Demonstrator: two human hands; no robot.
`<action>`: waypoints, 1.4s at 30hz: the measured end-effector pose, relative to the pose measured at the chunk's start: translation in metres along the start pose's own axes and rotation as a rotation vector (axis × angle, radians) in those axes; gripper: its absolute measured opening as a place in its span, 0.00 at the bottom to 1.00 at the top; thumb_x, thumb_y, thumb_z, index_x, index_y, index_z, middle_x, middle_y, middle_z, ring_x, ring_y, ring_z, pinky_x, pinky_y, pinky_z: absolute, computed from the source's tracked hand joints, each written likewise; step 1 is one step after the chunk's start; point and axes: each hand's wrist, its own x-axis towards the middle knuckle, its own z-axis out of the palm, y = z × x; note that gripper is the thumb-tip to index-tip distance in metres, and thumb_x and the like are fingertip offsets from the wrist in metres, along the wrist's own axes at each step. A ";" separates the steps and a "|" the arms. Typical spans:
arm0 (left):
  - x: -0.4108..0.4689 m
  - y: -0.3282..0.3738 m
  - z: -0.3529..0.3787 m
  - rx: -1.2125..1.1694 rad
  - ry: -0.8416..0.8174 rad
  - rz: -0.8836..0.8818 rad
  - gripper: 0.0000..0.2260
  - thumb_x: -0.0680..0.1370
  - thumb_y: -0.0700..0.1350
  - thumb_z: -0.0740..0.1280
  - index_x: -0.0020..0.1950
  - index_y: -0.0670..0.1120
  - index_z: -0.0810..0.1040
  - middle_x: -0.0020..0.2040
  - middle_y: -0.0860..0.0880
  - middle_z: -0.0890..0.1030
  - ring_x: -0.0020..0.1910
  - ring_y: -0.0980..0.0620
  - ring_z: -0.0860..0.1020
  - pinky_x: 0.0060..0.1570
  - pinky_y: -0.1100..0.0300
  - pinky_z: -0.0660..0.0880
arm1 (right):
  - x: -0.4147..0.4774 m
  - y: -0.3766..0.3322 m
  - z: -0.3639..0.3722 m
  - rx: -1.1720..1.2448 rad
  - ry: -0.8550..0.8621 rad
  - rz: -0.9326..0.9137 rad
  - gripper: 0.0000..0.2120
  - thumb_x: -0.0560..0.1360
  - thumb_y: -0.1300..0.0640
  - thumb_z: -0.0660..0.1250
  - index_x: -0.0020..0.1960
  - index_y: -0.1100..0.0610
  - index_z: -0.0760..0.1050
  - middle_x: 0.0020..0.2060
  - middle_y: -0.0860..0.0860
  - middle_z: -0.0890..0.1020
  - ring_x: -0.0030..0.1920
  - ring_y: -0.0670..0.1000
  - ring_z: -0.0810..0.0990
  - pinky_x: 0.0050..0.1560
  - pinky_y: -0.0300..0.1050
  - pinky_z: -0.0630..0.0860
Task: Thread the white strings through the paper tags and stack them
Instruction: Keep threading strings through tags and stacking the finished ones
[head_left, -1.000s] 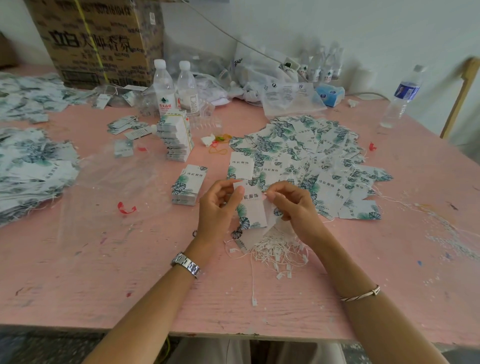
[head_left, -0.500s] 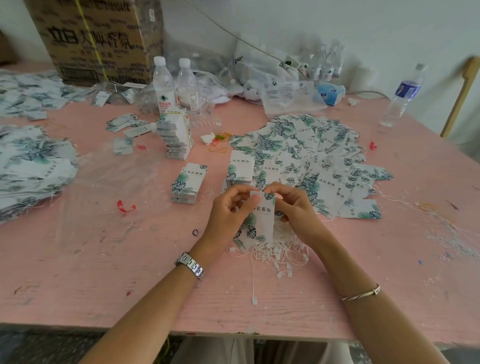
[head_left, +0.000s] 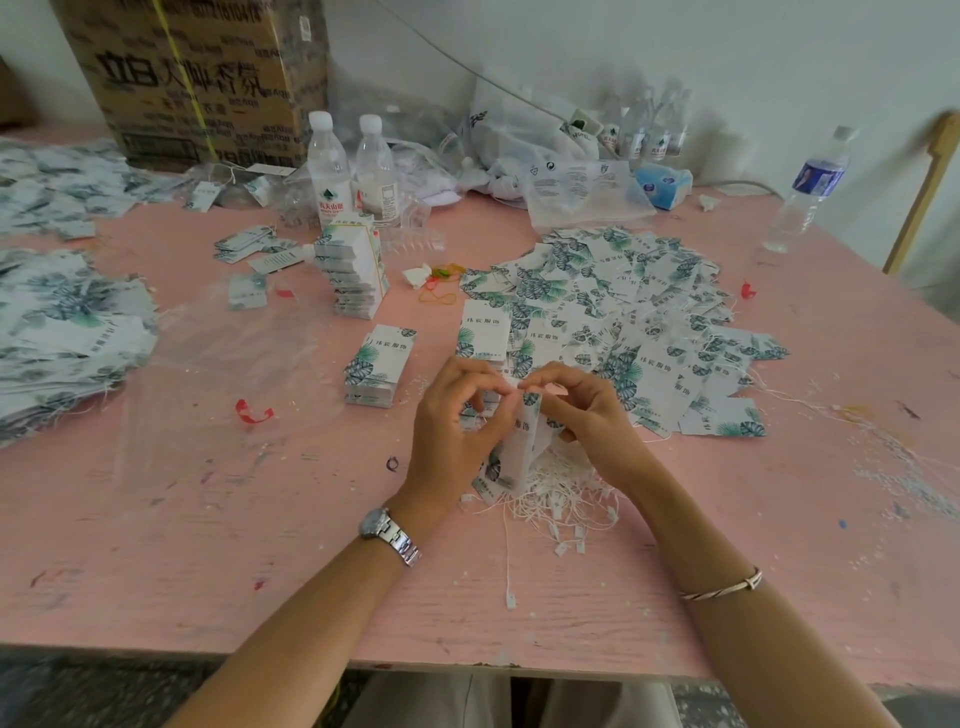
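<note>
Your tag (head_left: 522, 441), face-up second ago, now stands edge-on over string pile (head_left: 561, 499), mid tabletop (head_left: 260, 545) toward front edge. Your left hand (head_left: 457, 431) and right hand (head_left: 587, 415) both pinch tag's top corner, fingertips meeting: threading likely under way. Hole and string end hidden behind fingers; cannot tell if string is through.

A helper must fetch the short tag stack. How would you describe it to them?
At the back of the pink table stands a cardboard box, with two water bottles and a tall tower of tags before it. Nearer, just left of the left hand, lies the short stack: low and squared, unlike the tower or the loose heaps.
</note>
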 end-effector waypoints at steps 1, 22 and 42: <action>0.000 0.000 0.000 -0.012 0.002 -0.005 0.04 0.76 0.38 0.72 0.46 0.38 0.80 0.48 0.45 0.79 0.43 0.52 0.77 0.43 0.62 0.74 | 0.001 0.001 -0.001 -0.011 0.016 -0.003 0.05 0.79 0.61 0.68 0.53 0.55 0.80 0.39 0.46 0.78 0.30 0.45 0.67 0.27 0.35 0.60; 0.001 -0.001 -0.002 -0.324 0.136 -0.318 0.08 0.77 0.50 0.68 0.46 0.45 0.77 0.41 0.55 0.84 0.43 0.56 0.81 0.47 0.64 0.77 | 0.008 0.004 -0.024 -0.283 0.197 -0.120 0.04 0.75 0.51 0.71 0.44 0.49 0.84 0.28 0.57 0.74 0.32 0.53 0.65 0.35 0.46 0.63; 0.002 0.005 -0.003 -0.340 0.154 -0.327 0.05 0.80 0.37 0.68 0.47 0.45 0.77 0.41 0.53 0.84 0.43 0.51 0.82 0.46 0.58 0.80 | 0.008 0.002 -0.032 -0.310 0.102 -0.052 0.12 0.74 0.55 0.70 0.51 0.64 0.83 0.40 0.45 0.85 0.47 0.46 0.83 0.55 0.40 0.77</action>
